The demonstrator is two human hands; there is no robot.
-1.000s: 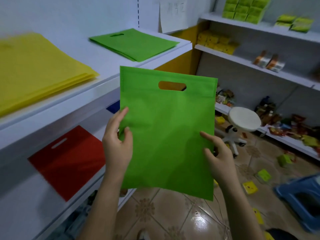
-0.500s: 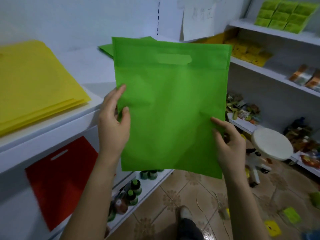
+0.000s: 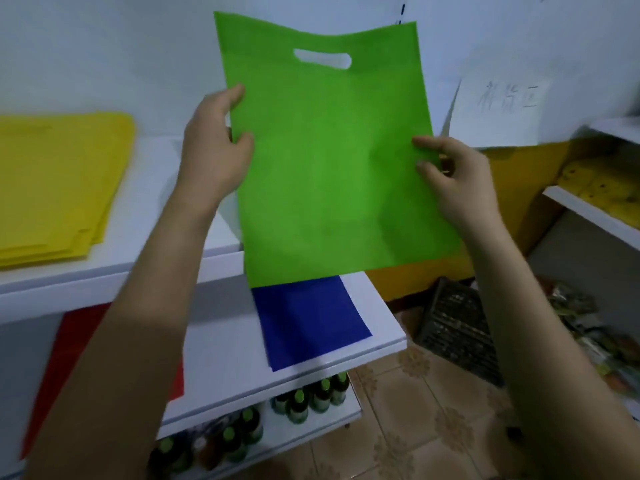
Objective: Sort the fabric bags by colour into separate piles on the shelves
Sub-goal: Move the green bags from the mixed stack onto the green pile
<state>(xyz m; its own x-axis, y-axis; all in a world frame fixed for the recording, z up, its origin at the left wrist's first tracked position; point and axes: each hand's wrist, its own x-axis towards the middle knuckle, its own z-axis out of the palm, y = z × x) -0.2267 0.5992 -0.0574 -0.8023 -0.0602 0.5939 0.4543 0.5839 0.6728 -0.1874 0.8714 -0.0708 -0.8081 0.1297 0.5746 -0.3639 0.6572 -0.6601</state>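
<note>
- Green bag (image 3: 332, 161) lifted higher than a second ago, now held up over the top shelf (image 3: 156, 174), handle slot uppermost
- left hand (image 3: 214, 150) pinches its left edge, right hand (image 3: 453, 178) pinches the right edge
- yellow pile (image 3: 59, 181) on top shelf; blue bag (image 3: 308, 320), red bag (image 3: 69, 358) on lower shelf (image 3: 221, 348)

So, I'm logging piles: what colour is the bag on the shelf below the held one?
A blue bag, head view.

Dim, bluish light; soft shadows under shelves; edges blurred and bent outward.
</note>
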